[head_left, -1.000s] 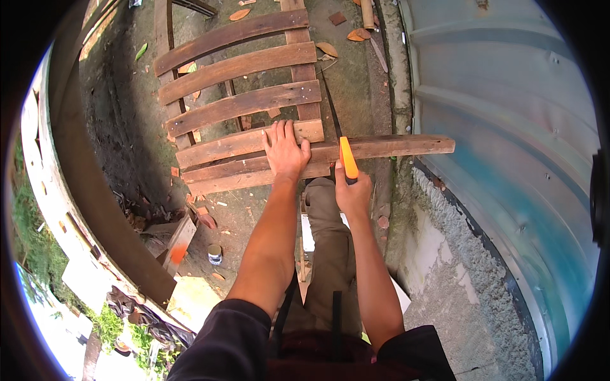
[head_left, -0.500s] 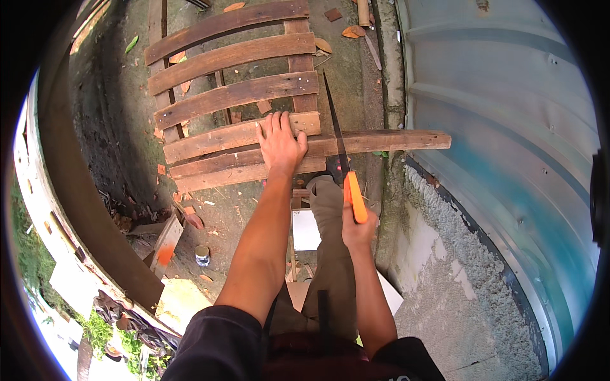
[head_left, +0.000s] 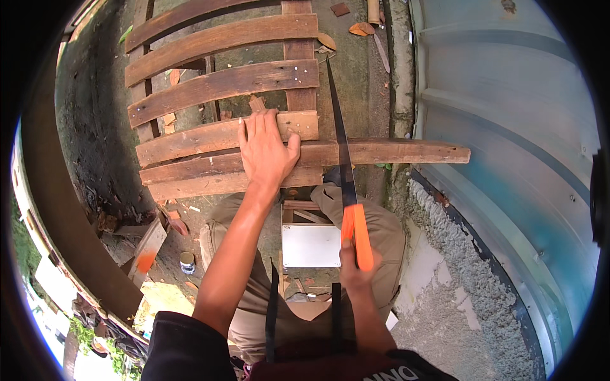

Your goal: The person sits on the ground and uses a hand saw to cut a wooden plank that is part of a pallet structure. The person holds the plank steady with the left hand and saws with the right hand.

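My right hand [head_left: 360, 270] is closed around the orange handle [head_left: 359, 238] of a handsaw. Its dark, tapering blade [head_left: 340, 124] points away from me and crosses a long wooden plank [head_left: 400, 152]; I cannot tell how deep any cut is. That plank lies crosswise and sticks out to the right past the pallet. My left hand [head_left: 267, 149] presses flat on the near slat [head_left: 190, 141] of the weathered wooden pallet [head_left: 222, 82], fingertips reaching its far edge and thumb apart. The plank's left part runs beneath this hand and wrist.
A corrugated metal sheet [head_left: 502, 114] and a rough concrete ledge [head_left: 457, 279] border the right side. Between my legs lies a white board [head_left: 310, 246]. A small can [head_left: 187, 262] and an orange-marked wood piece [head_left: 147, 254] are at left. Dry leaves [head_left: 361, 29] lie beyond.
The saw and my right hand have drawn back toward me. My view has shifted, so the pallet sits farther left and more of my legs shows. My left hand stays on the slat.
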Motion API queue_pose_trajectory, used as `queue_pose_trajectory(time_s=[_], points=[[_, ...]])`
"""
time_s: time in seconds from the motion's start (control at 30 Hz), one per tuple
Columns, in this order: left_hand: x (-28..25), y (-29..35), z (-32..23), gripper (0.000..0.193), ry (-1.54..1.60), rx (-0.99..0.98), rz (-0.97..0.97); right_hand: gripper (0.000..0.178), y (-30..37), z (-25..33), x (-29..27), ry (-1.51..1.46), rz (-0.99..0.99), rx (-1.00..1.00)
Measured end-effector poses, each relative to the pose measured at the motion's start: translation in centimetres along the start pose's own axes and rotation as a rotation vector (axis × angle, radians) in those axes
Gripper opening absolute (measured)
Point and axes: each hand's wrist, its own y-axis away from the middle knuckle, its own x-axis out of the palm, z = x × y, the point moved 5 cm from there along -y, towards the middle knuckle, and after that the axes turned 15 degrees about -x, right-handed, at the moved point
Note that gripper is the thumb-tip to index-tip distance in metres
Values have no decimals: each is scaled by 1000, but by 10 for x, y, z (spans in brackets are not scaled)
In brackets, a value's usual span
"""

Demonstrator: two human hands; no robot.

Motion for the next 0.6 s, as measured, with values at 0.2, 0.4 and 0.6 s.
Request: queue_pose_trajectory(time_s=[0.2,0.4,0.6], points=[[-1,8,1,48,-10,74,-104,3,-24,-32,22,106,-31,-501],[3,11,3,50,-24,101,-112,10,-21,-60,33,-47,-20,-601],[3,17,8,58,-13,161,-227,22,-22,-76,39,-166,-99,-618]])
